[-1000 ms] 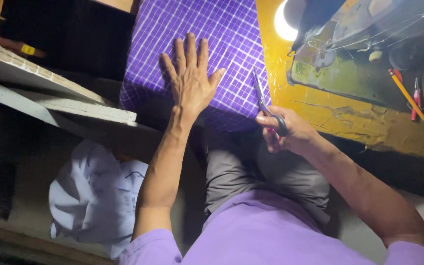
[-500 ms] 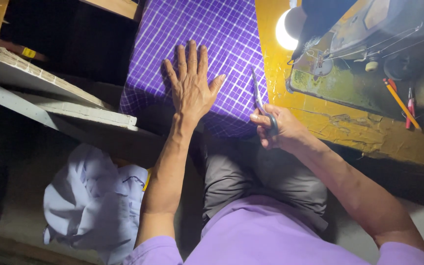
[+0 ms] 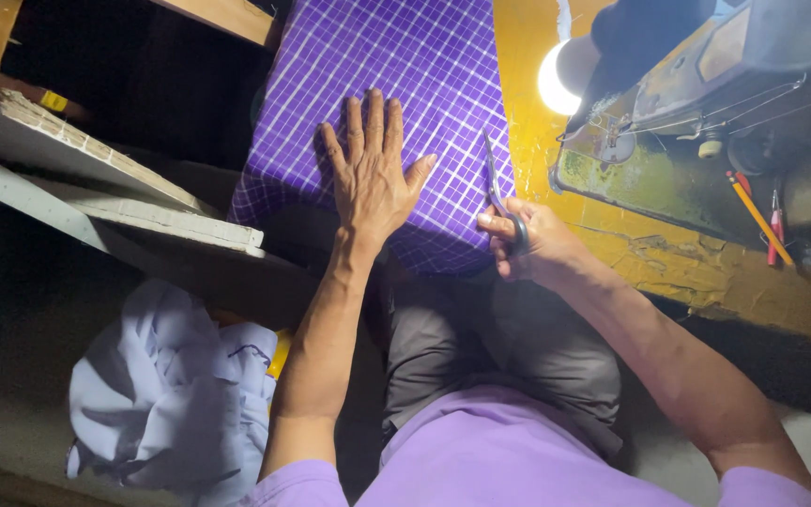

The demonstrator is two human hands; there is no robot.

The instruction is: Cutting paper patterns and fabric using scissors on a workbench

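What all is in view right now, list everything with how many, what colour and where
checked cloth: one, purple with white lines, spread on the table, front edge hanging over.
scissors: one pair, metal, at the cloth's right edge.
table: one, worn yellow top, right of the cloth.
sewing machine: one, dark, upper right.
lamp bulb: one, lit white, beside the machine.
pencil: one, orange, far right on the table.
red-handled tool: one, next to the pencil; kind unclear.
boards: a few, pale, stacked at left.
white garment: one, crumpled, lower left.
left hand: flat on the cloth, fingers spread.
right hand: gripping the scissors.
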